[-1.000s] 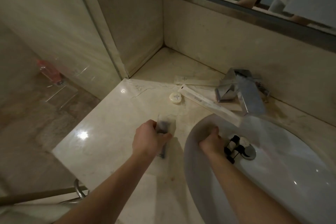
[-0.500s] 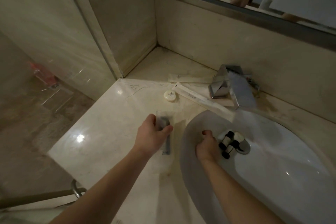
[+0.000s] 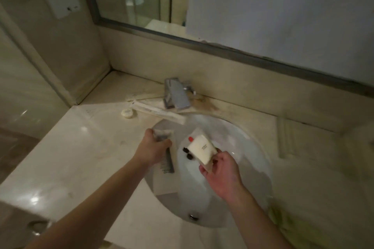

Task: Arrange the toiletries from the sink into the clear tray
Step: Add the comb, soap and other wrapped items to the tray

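Pinching white packet [image 3: 203,148], right grip [image 3: 219,170] above sink [image 3: 253,159].

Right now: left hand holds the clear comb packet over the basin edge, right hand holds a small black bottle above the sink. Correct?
Not quite. The head view shows the right hand holding a small white box, not a black bottle; two dark-capped bottles lie in the sink. The left hand does hold the clear comb packet over the basin edge.
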{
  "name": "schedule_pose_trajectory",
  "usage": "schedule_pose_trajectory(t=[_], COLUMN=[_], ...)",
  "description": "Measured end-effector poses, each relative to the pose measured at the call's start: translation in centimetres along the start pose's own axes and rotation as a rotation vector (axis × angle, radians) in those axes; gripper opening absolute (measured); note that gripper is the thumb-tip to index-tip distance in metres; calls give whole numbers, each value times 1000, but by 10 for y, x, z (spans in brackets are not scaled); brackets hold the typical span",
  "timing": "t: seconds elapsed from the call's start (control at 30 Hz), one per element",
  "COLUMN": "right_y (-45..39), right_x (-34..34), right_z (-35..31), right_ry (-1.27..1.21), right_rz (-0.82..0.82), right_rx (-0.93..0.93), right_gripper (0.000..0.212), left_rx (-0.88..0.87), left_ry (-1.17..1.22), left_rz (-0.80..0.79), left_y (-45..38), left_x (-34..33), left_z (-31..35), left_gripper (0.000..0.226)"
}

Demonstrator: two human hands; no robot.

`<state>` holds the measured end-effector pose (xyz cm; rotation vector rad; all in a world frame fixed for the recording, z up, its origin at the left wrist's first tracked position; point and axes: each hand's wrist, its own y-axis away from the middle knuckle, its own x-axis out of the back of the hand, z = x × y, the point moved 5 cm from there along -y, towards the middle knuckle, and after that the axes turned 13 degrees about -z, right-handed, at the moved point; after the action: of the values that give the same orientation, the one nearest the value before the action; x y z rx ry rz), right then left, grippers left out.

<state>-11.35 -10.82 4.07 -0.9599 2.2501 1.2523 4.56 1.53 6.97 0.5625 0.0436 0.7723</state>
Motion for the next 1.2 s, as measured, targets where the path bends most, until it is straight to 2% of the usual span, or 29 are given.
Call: schedule_pose_trajectory(t=[0.1, 0.2, 0.33, 0.4, 0.5, 0.63, 0.77, 0.83, 1.0, 1.13, 1.2], right_y=[43, 84, 139, 162, 194, 221, 237, 242, 240, 240, 240], right_x=[26, 61, 120, 151, 191, 236, 272, 285, 294, 298, 298], right_z=[-28, -52, -75, -82, -87, -80, -65, -60, -53, -47, -44], right_ry=[91, 52, 170, 227, 267, 162, 297, 341, 508, 717, 708], right_rz=[-30, -32, 97, 156, 234, 343, 496, 569, 676, 879, 863], right_rx=[105, 242, 324, 341, 353, 365, 338, 306, 215, 96, 75], right_gripper=[13, 7, 9, 14, 19, 17, 14, 23, 59, 66, 77], left_rx=[-29, -39, -17, 0, 15, 56, 89, 103, 120, 131, 132], left_ry=[38, 114, 105, 95, 106, 114, 75, 61, 38, 55, 62], left_rz=[-87, -233, -393, -444, -515, -555, -588, -572, -557, -544, -532], left_y=[18, 37, 51, 52, 59, 73, 78, 81, 85, 79, 78], left_x=[-50, -101, -162, -190, -230, -271, -299, -308, -321, -322, -321], left_z=[12, 18, 19, 15, 9, -3, -19, -24, -32, -41, -44], left_gripper=[23, 18, 50, 59, 56, 42, 45, 46, 42, 46, 48])
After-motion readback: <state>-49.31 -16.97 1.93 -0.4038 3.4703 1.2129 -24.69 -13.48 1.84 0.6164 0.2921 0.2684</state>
